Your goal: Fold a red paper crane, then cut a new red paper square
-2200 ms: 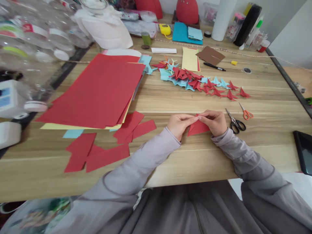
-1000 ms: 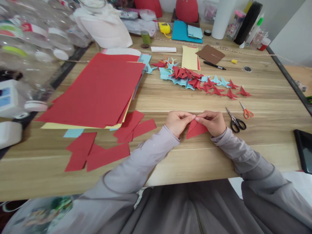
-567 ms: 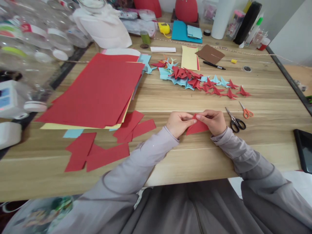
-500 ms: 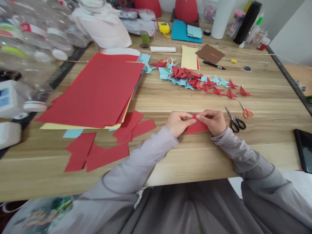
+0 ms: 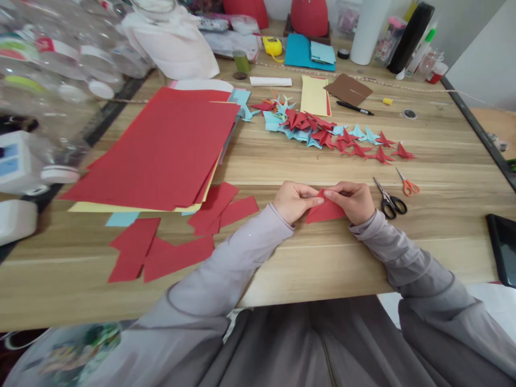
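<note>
A folded red paper (image 5: 324, 211) is held between both hands just above the wooden table. My left hand (image 5: 295, 201) pinches its upper left edge between thumb and fingers. On the other side my right hand (image 5: 355, 201) grips the top with the thumb pressed on it. The fingertips hide the upper fold. Black-handled scissors (image 5: 389, 201) lie right of my right hand, with small orange scissors (image 5: 408, 184) beyond them. Cut red paper pieces (image 5: 177, 259) are scattered to the left. Behind my hands lies a cluster of red and blue folded paper cranes (image 5: 322, 129).
A stack of large red sheets (image 5: 161, 150) covers the table's left part. Plastic bottles (image 5: 56, 59) crowd the far left. Toward the back are a yellow tape measure (image 5: 272, 47), a black pen (image 5: 355, 107) and brown paper (image 5: 348, 89). A black phone (image 5: 502, 247) rests at the right edge.
Both hands stay on the folded red paper in nearly the same place. The whole view has shifted very slightly; nothing else has visibly moved.
</note>
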